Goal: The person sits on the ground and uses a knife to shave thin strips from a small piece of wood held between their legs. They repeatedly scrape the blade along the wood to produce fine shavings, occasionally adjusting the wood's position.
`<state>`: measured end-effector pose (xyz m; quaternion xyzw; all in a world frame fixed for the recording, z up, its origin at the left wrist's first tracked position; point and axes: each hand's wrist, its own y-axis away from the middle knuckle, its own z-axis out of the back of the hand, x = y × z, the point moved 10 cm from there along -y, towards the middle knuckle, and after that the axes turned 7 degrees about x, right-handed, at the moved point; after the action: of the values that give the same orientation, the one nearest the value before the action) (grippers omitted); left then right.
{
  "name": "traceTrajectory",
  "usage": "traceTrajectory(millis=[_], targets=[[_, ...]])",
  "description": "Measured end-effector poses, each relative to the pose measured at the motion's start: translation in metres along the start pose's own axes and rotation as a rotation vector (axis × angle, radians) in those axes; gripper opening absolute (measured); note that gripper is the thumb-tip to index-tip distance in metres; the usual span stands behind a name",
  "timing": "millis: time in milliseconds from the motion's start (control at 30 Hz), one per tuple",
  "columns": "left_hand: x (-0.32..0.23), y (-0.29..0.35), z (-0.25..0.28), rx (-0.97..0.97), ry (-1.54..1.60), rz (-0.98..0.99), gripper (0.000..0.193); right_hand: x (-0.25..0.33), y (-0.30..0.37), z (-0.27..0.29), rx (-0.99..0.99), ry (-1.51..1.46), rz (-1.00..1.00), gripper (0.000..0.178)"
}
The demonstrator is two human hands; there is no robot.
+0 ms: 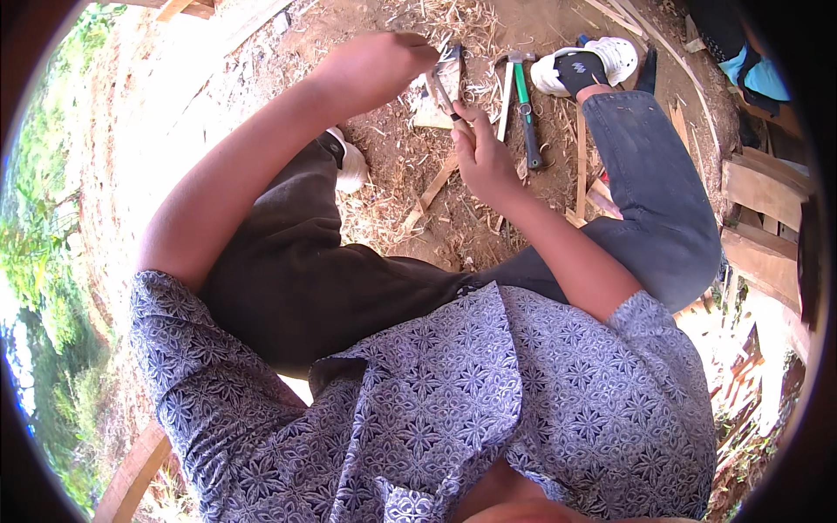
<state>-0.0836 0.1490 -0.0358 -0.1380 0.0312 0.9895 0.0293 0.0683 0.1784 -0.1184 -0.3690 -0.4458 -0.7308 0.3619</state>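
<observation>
My right hand [490, 167] is wrapped round the light wooden handle of a slim metal-bladed tool [441, 94], which has a dark collar. The blade points up and left toward my left hand [379, 68]. That hand is closed, its fingertips pinched near the blade's tip; what they hold is hidden. Under the blade lies a pale flat wood piece [431, 113] on the ground. Just right of the blade is a dark object [452, 65], its kind unclear. Farther right, a claw hammer [527, 109] with a green and black handle lies on the dirt.
Wood shavings [375, 209] litter the ground between my legs. Loose wooden strips [430, 196] lie there, with another strip [581, 166] beside my right leg. Stacked boards [763, 192] stand at the right. Someone's dark and light-blue clothing [758, 74] shows at the upper right.
</observation>
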Motion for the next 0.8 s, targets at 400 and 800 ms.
traceTrajectory(millis=[400,800], targets=[[0.027,0.018,0.01,-0.059,0.113,0.083,0.006,-0.029,-0.021,0.007,0.043,-0.086,-0.067,0.038],[-0.018,0.016,0.004,0.043,0.271,-0.094,0.01,-0.024,-0.008,-0.001,0.276,-0.272,-0.268,0.03]])
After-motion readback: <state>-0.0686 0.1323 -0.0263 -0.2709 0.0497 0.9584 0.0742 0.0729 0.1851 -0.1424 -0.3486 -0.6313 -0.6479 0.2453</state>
